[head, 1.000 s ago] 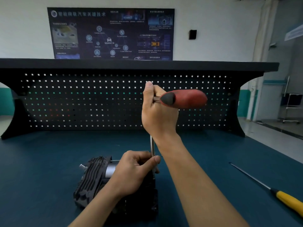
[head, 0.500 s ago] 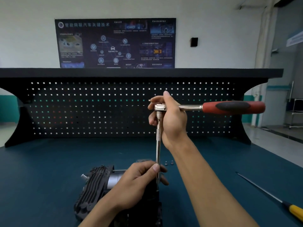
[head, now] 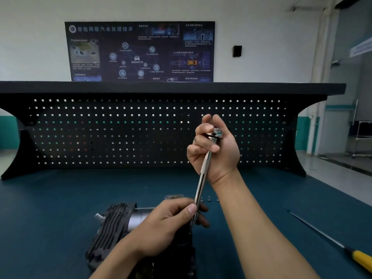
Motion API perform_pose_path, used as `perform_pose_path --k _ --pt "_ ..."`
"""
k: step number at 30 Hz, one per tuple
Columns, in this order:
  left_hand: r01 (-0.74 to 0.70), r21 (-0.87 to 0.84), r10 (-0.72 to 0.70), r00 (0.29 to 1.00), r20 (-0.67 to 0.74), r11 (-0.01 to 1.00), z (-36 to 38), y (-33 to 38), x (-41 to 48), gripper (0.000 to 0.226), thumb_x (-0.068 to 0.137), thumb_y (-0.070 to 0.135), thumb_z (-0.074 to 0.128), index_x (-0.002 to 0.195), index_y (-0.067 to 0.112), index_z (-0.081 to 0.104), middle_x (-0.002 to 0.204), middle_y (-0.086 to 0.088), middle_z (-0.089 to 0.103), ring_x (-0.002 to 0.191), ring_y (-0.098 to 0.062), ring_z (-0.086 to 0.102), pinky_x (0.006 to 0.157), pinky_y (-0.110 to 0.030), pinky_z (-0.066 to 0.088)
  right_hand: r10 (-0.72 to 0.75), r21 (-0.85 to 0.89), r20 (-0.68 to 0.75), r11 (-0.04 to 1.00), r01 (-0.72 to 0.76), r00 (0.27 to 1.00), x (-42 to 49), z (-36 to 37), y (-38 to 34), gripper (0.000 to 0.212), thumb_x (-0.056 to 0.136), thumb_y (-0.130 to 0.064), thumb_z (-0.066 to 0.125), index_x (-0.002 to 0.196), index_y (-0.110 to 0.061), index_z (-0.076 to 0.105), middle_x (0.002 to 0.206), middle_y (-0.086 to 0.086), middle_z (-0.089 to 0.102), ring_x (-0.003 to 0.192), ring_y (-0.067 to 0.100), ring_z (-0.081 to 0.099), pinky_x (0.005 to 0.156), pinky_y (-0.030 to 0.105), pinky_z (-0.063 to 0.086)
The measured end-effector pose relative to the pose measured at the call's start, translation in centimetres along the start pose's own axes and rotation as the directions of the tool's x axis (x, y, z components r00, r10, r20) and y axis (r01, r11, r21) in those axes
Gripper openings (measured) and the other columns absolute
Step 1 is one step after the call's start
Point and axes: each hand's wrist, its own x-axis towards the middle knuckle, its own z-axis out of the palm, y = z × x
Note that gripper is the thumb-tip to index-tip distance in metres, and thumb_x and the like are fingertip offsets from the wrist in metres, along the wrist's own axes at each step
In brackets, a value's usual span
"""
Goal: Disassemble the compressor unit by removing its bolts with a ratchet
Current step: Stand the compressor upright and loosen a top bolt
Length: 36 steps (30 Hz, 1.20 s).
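Seating the socket on a bolt appears to be the step in hand. The compressor unit [head: 112, 224] lies at the near edge of the bench [head: 50, 208], left of centre. The right hand [head: 219, 156] has its fingers [head: 203, 141] wrapped round the head of the ratchet [head: 215, 134]. The left hand [head: 167, 228] pinches the lower end of the extension bar [head: 203, 176], which leans right (its tip is hidden behind that hand). Loose bolts [head: 209, 198] lie just beyond the unit. The next move likely calls for squaring the bar upright over the bolt before turning.

Shiny metal ratchet [head: 203, 174], matt blk ribbed compressor [head: 112, 228].
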Motion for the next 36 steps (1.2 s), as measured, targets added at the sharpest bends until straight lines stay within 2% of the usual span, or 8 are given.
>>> perform_pose_path --k 6,13,17,22,26,29,32,36 --pt "-0.068 0.028 0.068 0.998 -0.007 0.997 -0.2 -0.1 -0.1 0.033 0.099 0.030 0.047 0.103 0.005 0.068 0.098 -0.008 0.076 0.094 -0.028 0.066 0.087 -0.034 0.049 0.161 0.147 0.262 0.968 -0.205 0.952 0.8 0.8 1.1 0.070 0.106 -0.051 0.029 0.098 0.009 0.066 0.073 0.020 0.071 0.031 0.016 0.047 0.040 0.024 0.030" --pt "-0.034 0.030 0.037 0.991 -0.128 0.999 -0.2 -0.6 -0.2 0.034 0.095 0.040 0.054 0.095 0.012 0.074 0.091 -0.004 0.076 0.086 -0.018 0.068 0.081 -0.029 0.049 -0.084 -0.376 -0.120 0.926 0.033 0.989 1.3 1.1 1.6 0.064 0.106 -0.052 0.026 0.087 -0.009 0.069 0.070 0.006 0.067 0.045 0.013 0.053 0.044 0.020 0.036" --pt "0.021 0.000 -0.021 0.984 -0.176 1.000 0.0 -0.7 0.0 0.034 0.092 0.044 0.056 0.094 0.015 0.075 0.088 -0.006 0.077 0.077 -0.024 0.055 0.074 -0.041 0.045 -0.419 -0.704 -0.244 0.697 0.137 0.875 1.1 0.7 1.6 0.058 0.108 -0.046 0.030 0.088 -0.005 0.066 0.071 0.012 0.069 0.047 0.020 0.053 0.047 0.026 0.039" --pt "0.030 0.030 -0.023 0.979 -0.204 0.999 0.2 -0.4 0.0 0.037 0.091 0.049 0.058 0.091 0.017 0.076 0.087 -0.004 0.077 0.079 -0.022 0.062 0.081 -0.053 0.052 -0.586 -0.881 -0.220 0.462 0.098 0.780 0.9 0.7 1.8 0.059 0.108 -0.047 0.034 0.082 -0.005 0.067 0.062 0.013 0.069 0.041 0.020 0.056 0.043 0.025 0.045" --pt "0.045 0.026 -0.038 0.977 -0.210 0.999 0.2 -0.4 0.0 0.035 0.093 0.046 0.058 0.087 0.017 0.076 0.086 -0.005 0.077 0.076 -0.024 0.059 0.075 -0.045 0.050 -0.724 -0.989 0.020 0.086 0.119 0.689 1.0 0.6 1.9 0.060 0.105 -0.043 0.038 0.071 0.000 0.063 0.058 0.014 0.065 0.045 0.013 0.060 0.048 0.035 0.049" --pt "0.034 0.044 -0.023 0.975 -0.222 0.998 0.3 -0.3 -0.1 0.036 0.091 0.045 0.058 0.087 0.013 0.075 0.084 -0.005 0.077 0.073 -0.024 0.056 0.071 -0.040 0.046 -0.722 -0.992 0.111 -0.043 0.116 0.683 1.1 0.9 2.3 0.058 0.103 -0.044 0.038 0.070 -0.002 0.061 0.057 0.007 0.064 0.054 0.020 0.065 0.054 0.048 0.054" --pt "0.040 0.050 -0.027 0.971 -0.237 0.998 0.3 -0.3 -0.1 0.036 0.092 0.043 0.058 0.087 0.012 0.076 0.079 -0.002 0.076 0.069 -0.016 0.060 0.067 -0.029 0.046 -0.751 -0.964 0.209 -0.267 0.001 0.627 1.3 1.3 2.9 0.049 0.103 -0.047 0.037 0.065 -0.020 0.053 0.058 -0.001 0.063 0.061 0.020 0.066 0.056 0.039 0.053" --pt "0.054 0.073 -0.031 0.958 -0.286 0.996 0.7 -0.4 -0.1 0.031 0.098 0.032 0.059 0.088 0.009 0.077 0.073 0.000 0.074 0.062 -0.007 0.062 0.062 -0.021 0.047 -0.768 -0.942 0.233 -0.331 -0.058 0.597 1.4 1.3 3.3 0.048 0.106 -0.041 0.040 0.066 -0.019 0.053 0.059 -0.001 0.064 0.058 0.018 0.063 0.053 0.033 0.047"
